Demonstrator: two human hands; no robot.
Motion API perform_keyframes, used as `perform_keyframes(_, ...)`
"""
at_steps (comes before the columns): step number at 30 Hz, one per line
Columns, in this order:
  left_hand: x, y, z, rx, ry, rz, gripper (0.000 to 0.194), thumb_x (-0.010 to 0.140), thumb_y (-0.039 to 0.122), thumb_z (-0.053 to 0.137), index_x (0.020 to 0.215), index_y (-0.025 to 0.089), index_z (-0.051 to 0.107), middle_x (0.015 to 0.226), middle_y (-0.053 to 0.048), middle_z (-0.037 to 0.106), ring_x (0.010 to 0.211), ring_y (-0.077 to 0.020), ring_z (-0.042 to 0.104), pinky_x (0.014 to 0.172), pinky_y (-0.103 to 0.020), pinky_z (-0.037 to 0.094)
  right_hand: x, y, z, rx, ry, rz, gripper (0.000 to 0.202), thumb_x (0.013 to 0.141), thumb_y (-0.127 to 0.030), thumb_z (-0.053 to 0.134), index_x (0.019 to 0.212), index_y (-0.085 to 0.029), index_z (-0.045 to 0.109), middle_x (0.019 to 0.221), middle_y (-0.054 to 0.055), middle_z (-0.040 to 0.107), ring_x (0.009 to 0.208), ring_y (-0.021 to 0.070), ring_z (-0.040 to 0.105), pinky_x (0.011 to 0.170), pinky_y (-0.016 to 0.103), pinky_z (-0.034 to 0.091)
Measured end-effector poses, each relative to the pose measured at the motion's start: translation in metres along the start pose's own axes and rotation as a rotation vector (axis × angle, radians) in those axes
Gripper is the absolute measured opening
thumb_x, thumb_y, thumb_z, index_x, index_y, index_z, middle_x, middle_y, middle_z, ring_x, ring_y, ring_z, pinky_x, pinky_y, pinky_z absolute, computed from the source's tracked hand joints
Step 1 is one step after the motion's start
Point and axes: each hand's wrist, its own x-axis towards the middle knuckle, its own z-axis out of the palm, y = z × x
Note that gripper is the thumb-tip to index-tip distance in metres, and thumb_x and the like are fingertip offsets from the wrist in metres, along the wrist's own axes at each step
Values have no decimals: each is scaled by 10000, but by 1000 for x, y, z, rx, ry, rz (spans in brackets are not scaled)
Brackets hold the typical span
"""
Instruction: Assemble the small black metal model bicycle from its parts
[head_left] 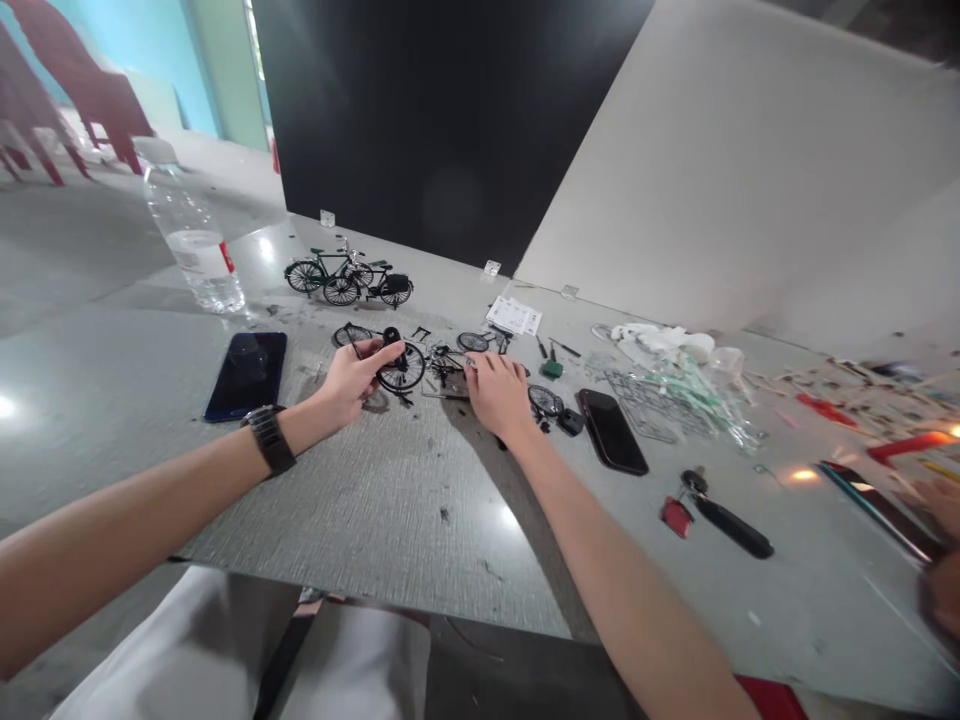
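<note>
Between the thumb and fingers of my left hand [356, 378] is a black model bicycle part with a spoked wheel [403, 368]. My right hand [496, 388] rests low over small dark parts [448, 362] on the grey table [375, 510]; its fingers curl down, and whatever they pinch is too small to make out. More wheels lie around the hands, one [545, 401] to the right and one [352, 335] behind my left hand. Behind them stand two assembled model bicycles, one green [307, 272] and one black [386, 287].
A water bottle [196, 245] and a blue phone [247, 375] are on the left. To the right lie a black phone [613, 432], keys with a black fob [733, 527], green-handled tools [552, 369] and plastic scraps [697, 395]. Another person's hand [937, 505] shows at the right edge.
</note>
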Motion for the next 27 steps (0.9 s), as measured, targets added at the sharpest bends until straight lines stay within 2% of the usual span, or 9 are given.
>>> perform_keyframes(3,-2,3,1,0,25,-5,324,691,396,864,805,161,671,701,11,620,414,-20,339,348,-190,216,2,8,8,15,-35,11,413,1058,-287,306,1304,-195,625,1343,135,650,1277,303,530,1115,508,324)
perform_keyframes(5,-3,4,2,5,27,-5,325,690,395,864,800,158,670,699,8,621,413,-20,342,348,-192,219,2,4,9,18,-19,0,403,1053,-277,314,1281,-210,639,1344,129,653,1292,298,520,1146,535,290)
perform_keyframes(8,-2,3,2,3,17,4,332,684,398,863,797,151,673,690,-1,624,410,-21,341,345,-192,209,-3,-18,6,3,21,-40,399,1056,-340,350,1300,-206,636,1386,139,629,1346,332,475,1174,596,237)
perform_keyframes(12,1,0,0,-15,33,32,338,680,408,853,811,150,677,684,5,621,401,-17,348,342,-184,206,-15,-56,5,46,16,-151,422,1065,-370,362,1367,-187,594,1423,127,609,1373,313,465,1209,566,230)
perform_keyframes(15,1,0,0,-8,46,33,341,680,414,848,813,152,674,682,14,617,396,-14,344,342,-182,211,-20,-70,9,47,-23,-195,424,1061,-400,387,1351,-181,606,1416,144,609,1378,325,461,1208,584,241)
perform_keyframes(21,2,5,-1,-14,69,45,363,647,420,871,792,159,663,686,2,632,410,-25,372,345,-194,223,-19,-59,11,57,-75,-177,376,1060,-402,410,1297,-217,635,1407,121,615,1354,307,495,1201,591,247)
perform_keyframes(27,3,12,-7,9,210,84,290,732,358,833,859,144,686,753,-9,663,462,-29,357,388,-211,231,-15,-46,9,73,-112,-128,353,1053,-389,427,1286,-229,638,1377,115,629,1297,311,550,1185,611,265)
